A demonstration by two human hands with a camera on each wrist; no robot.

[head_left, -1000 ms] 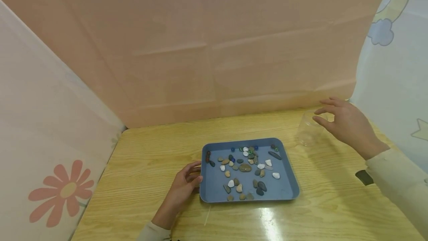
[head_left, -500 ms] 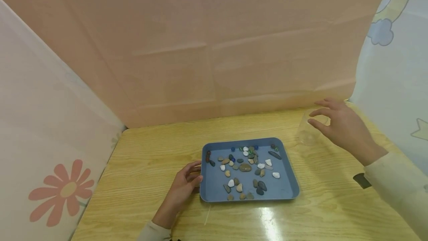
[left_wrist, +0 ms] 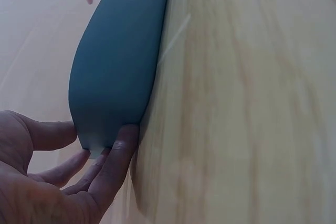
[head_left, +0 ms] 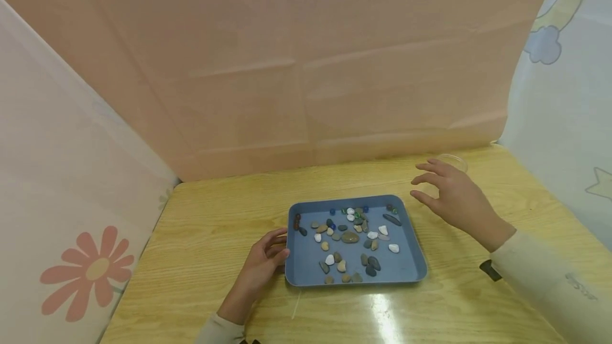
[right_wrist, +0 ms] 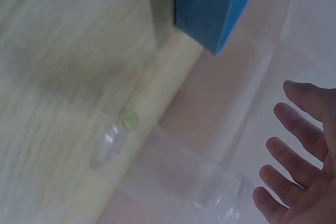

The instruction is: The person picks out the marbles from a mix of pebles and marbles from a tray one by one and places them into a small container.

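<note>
A blue-grey tray (head_left: pixel 416 248) holds scattered pebbles (head_left: pixel 350 237) and small marbles (head_left: pixel 365 209). My left hand (head_left: pixel 263 259) rests against the tray's left end. In the left wrist view its thumb and fingertips touch the tray's outer wall. To the right of the tray, my right hand (head_left: pixel 451 192) is raised over the table with fingers spread and nothing between them. Behind it stands a clear cup, its rim (head_left: pixel 451 159) showing and most of its body hidden in the head view. The right wrist view shows the clear cup (right_wrist: pixel 173 163) with a green marble (right_wrist: pixel 129 120) near its base.
Under the tray lies a light wood table (head_left: pixel 215 216). A plain pinkish sheet (head_left: pixel 334 68) hangs along its back edge, with patterned sheets at the left (head_left: pixel 71 174) and right (head_left: pixel 564 110). A dark strap (head_left: pixel 490 269) shows beneath the right sleeve.
My right hand has moved left and down from beside the cup toward the tray's far right corner. The left hand and the tray have stayed in place.
</note>
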